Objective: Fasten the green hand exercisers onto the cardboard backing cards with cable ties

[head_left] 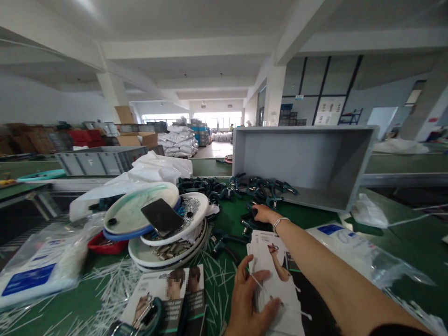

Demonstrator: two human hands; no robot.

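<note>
My left hand [250,298] rests at the left edge of a stack of printed cards [276,280], fingers spread over a white tie on the top card. My right hand [263,214] reaches beyond the stack, its fingers bent onto a dark green hand grip [249,223]. Another dark grip [227,242] lies on the green table left of the stack. More grips [213,186] are piled behind. At the lower left, a grip with a metal spring [143,317] lies on further cards [175,298].
A grey crate [301,163] lies on its side at the back. Round trays [140,210] of small metal parts, one bearing a black phone [162,217], stand at left beside a red dish [107,245]. Loose white ties [115,289] and plastic bags [42,266] surround them.
</note>
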